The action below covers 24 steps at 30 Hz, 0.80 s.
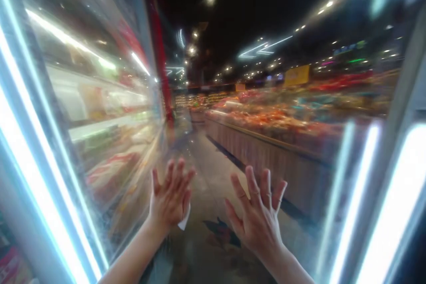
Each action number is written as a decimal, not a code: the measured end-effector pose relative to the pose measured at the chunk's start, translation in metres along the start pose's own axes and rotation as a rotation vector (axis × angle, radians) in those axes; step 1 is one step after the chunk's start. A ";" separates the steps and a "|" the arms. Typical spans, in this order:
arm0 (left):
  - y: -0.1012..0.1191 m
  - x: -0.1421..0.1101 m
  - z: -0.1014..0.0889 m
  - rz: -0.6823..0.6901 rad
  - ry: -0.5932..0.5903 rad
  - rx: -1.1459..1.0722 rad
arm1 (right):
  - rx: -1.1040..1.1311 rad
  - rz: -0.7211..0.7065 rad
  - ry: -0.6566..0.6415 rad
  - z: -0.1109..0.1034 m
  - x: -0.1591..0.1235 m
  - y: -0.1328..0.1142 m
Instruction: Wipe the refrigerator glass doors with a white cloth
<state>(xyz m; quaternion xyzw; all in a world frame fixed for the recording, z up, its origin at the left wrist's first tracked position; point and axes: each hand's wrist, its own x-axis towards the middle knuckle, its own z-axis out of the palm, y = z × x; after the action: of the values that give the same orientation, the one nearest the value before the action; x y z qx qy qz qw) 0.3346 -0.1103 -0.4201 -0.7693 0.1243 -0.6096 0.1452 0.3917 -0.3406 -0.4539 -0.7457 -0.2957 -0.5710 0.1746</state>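
Both my hands are raised in front of me, palms facing away and fingers up. My left hand [171,195] has its fingers spread, and a small white tissue-like piece [184,221] sticks out from under its thumb side, held at the palm. Most of that piece is hidden behind the hand. To its right, my right hand [258,213] is open with all fingers apart; a thin ring shows on it, and nothing is seen in it. Whether either palm rests against a glass pane cannot be made out.
Bright light strips [29,111] run along the left, with more strips [356,199] at the right. Lit shelves [100,128] of goods stand at left. A long wooden-sided display [259,142] piled with goods lines the aisle floor [203,173]. Much is smeared by motion.
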 end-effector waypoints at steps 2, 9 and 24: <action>-0.028 0.000 -0.006 -0.143 0.038 0.045 | 0.003 0.032 0.018 0.005 -0.001 -0.006; -0.063 -0.046 -0.015 -0.181 0.011 0.027 | 0.017 0.031 0.065 0.018 -0.004 -0.016; -0.072 -0.103 -0.013 -0.484 -0.019 0.032 | 0.034 0.054 0.067 0.021 -0.007 -0.021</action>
<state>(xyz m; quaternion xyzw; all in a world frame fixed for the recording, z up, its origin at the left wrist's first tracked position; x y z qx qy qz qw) 0.2997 -0.0068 -0.4832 -0.7802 -0.0745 -0.6210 0.0082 0.3924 -0.3134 -0.4686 -0.7307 -0.2790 -0.5858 0.2125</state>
